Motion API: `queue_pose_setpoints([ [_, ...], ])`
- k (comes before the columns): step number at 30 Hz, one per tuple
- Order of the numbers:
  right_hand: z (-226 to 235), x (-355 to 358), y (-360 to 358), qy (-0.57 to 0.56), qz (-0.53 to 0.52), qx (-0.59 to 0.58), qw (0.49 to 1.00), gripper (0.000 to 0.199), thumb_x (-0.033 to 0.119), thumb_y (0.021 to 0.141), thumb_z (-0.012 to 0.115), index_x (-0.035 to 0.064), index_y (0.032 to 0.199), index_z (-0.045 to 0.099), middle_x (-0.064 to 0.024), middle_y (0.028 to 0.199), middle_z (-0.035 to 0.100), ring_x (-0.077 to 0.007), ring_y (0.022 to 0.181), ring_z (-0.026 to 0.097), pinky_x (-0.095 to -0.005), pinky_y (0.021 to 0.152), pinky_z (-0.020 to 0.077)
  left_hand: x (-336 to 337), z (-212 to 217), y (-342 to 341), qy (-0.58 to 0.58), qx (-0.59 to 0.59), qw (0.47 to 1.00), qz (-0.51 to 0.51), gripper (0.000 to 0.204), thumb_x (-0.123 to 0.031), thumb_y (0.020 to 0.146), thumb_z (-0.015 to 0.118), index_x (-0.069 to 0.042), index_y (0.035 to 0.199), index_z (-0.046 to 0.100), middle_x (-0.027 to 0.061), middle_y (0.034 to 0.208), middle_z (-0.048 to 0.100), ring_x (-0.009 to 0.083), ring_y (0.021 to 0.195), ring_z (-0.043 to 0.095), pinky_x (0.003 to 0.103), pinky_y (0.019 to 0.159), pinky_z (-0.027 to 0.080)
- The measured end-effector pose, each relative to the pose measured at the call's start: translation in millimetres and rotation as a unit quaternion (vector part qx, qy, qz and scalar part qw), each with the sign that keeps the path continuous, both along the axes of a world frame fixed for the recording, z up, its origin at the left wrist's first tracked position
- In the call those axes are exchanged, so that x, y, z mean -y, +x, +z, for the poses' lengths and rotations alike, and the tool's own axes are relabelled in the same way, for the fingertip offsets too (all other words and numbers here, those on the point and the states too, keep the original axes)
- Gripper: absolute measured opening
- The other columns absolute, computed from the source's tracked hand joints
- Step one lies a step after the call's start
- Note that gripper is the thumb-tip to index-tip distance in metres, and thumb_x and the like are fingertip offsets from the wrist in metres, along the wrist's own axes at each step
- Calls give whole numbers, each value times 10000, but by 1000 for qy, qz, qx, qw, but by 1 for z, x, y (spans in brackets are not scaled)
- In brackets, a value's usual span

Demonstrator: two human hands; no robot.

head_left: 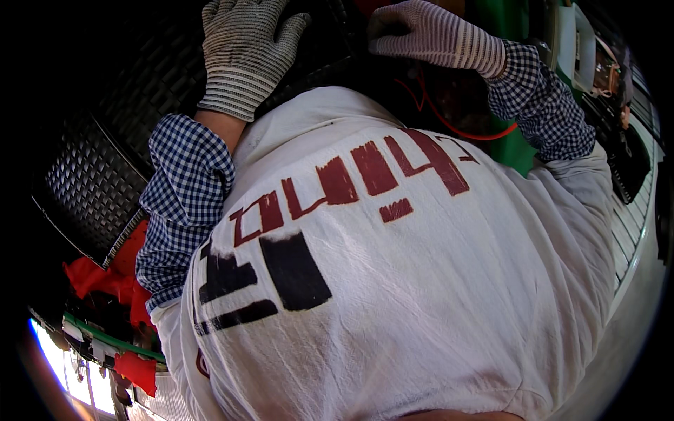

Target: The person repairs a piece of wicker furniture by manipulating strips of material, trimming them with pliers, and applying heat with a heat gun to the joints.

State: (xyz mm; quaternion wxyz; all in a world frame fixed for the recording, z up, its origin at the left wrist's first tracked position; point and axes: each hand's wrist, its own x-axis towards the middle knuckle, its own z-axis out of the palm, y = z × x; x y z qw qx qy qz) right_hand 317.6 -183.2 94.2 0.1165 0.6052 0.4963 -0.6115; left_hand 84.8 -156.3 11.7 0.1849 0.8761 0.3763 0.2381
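Note:
My left hand [249, 45], in a grey-and-white striped knit glove, lies flat at the top with its thumb spread; the fingertips run up to the picture's edge. Beneath and beside it is a black sheet with a woven-looking relief [165, 77]. My right hand [428, 35], gloved alike, is at the upper right with fingers and thumb curled together around a dark gap. Whatever it grips, if anything, is too dark to make out. Both forearms wear blue-and-white checked sleeves.
Another black textured piece [88, 182] with a curved edge stands at the left, red cloth [105, 277] below it. A thin orange-red cord [467, 133] loops beneath my right wrist, near a green surface [516, 151]. A pale plastic thing [576, 49] is at the upper right.

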Motion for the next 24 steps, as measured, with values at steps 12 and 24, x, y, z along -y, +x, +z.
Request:
queue_pose_setpoints([
  [12, -17, 1, -8, 160, 177, 13, 971, 213, 181, 953, 688, -26, 1003, 678, -144, 833, 699, -242, 750, 694, -352, 700, 560, 1, -2, -2, -6, 5, 1000, 1, 439, -154, 764, 768, -79, 1186, 673, 100, 1302, 621, 307, 1297, 524, 455, 1075, 380],
  [24, -3, 10, 0, 30, -29, -54, 998, 142, 98, 997, 635, -29, 1054, 664, -104, 933, 692, -173, 775, 695, -315, 710, 596, 0, -1, 1, -11, 11, 1000, 4, 420, -155, 766, 768, -74, 1170, 683, 100, 1295, 627, 305, 1290, 532, 452, 1071, 386],
])
